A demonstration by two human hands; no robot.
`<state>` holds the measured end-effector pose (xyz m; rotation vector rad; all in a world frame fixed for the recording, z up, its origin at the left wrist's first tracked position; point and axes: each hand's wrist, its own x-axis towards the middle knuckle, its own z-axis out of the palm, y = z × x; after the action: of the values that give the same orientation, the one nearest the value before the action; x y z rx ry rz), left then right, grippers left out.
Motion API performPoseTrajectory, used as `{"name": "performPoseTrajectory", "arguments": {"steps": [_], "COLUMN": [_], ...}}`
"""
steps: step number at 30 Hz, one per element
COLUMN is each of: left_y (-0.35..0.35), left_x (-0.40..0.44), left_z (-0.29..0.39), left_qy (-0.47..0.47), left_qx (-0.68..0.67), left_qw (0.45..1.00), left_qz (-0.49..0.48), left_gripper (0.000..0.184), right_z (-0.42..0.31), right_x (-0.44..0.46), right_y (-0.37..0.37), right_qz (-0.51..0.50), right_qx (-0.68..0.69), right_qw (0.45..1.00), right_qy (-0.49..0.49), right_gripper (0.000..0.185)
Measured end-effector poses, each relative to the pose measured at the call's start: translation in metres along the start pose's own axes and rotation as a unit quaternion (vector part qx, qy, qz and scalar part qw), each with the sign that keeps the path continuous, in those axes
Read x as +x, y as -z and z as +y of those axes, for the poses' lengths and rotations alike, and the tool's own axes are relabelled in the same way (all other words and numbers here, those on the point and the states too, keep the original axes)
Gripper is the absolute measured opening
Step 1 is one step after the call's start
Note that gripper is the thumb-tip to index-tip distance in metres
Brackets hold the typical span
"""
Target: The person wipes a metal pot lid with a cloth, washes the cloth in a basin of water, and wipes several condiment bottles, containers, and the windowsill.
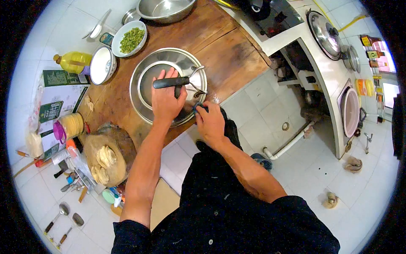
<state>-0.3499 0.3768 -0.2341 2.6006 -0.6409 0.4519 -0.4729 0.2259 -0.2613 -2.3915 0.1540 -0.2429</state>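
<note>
My left hand [169, 99] is open, fingers spread over the pan [141, 103] and under its black handle [171, 82]; my right hand [210, 122] pinches a small blue thing [197, 108] at the near rim. Left to right on the table [224, 42], I see a white bowl [102, 65], a bowl of chopped greens [131, 40], then the pan.

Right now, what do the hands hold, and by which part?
The right hand pinches a small dark thing, which part unclear; whether the left hand holds the black handle cannot be told.
</note>
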Motion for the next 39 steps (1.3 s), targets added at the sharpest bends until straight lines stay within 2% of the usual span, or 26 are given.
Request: {"name": "performPoseTrajectory", "arguments": {"steps": [2, 5, 6, 8, 11, 18, 21, 26, 28, 29, 33, 35, 36, 38, 39], "left_y": [0.001, 0.002, 0.001, -0.002, -0.002, -0.005, -0.007, -0.003, -0.007, -0.008, -0.003, -0.005, -0.003, -0.001, -0.002], "left_x": [0.002, 0.001, 0.001, 0.001, -0.005, -0.002, -0.003, 0.000, -0.002, -0.003, -0.001, -0.003, -0.004, -0.003, -0.002], "left_z": [0.000, 0.000, 0.000, -0.003, -0.003, -0.002, -0.003, 0.000, -0.002, -0.003, -0.001, -0.001, -0.002, -0.001, -0.001], "left_qy": [-0.014, -0.005, -0.004, -0.003, 0.003, 0.016, 0.018, 0.014, 0.015, 0.013, 0.008, 0.010, 0.013, 0.020, 0.024], "left_qx": [0.007, 0.002, -0.001, -0.003, -0.007, 0.000, 0.004, 0.000, 0.003, -0.008, 0.003, -0.006, -0.015, -0.012, -0.008], "left_qw": [1.000, 1.000, 1.000, 1.000, 1.000, 1.000, 1.000, 1.000, 1.000, 1.000, 1.000, 1.000, 1.000, 1.000, 1.000], "left_qz": [0.001, -0.004, -0.001, 0.004, 0.001, 0.019, 0.016, -0.004, 0.012, 0.016, -0.003, 0.003, 0.003, 0.005, 0.001], "left_gripper": [0.051, 0.052, 0.053, 0.053, 0.054, 0.052, 0.051, 0.053, 0.048, 0.048, 0.049, 0.049, 0.049, 0.049, 0.050], "right_z": [0.002, 0.000, 0.000, 0.001, 0.001, -0.020, -0.027, -0.038, -0.044, -0.044, -0.058, -0.065, -0.064, -0.049, -0.036], "right_x": [-0.004, 0.001, 0.001, 0.001, 0.008, 0.006, -0.002, -0.017, -0.019, -0.017, -0.014, -0.014, -0.017, -0.029, -0.035], "right_y": [-0.004, -0.007, -0.009, -0.015, -0.021, -0.020, -0.030, -0.047, -0.048, -0.047, -0.045, -0.046, -0.044, -0.035, -0.027], "right_qz": [-0.060, -0.080, -0.081, 0.004, -0.019, -0.045, -0.009, -0.004, -0.044, -0.112, -0.161, -0.303, -0.303, -0.333, -0.316], "right_qx": [-0.023, -0.016, -0.018, 0.094, 0.077, 0.044, 0.049, 0.037, 0.026, 0.008, 0.042, 0.110, 0.111, 0.282, 0.321], "right_qw": [0.998, 0.997, 0.996, 0.988, 0.986, 0.988, 0.990, 0.992, 0.992, 0.988, 0.975, 0.932, 0.933, 0.867, 0.839], "right_qy": [0.000, -0.014, -0.013, -0.122, -0.149, -0.144, -0.134, -0.119, -0.114, -0.110, -0.145, -0.166, -0.162, -0.242, -0.305], "right_gripper": [0.022, 0.023, 0.023, 0.023, 0.020, 0.011, 0.011, 0.009, 0.011, 0.014, 0.011, 0.011, 0.011, 0.015, 0.020]}}
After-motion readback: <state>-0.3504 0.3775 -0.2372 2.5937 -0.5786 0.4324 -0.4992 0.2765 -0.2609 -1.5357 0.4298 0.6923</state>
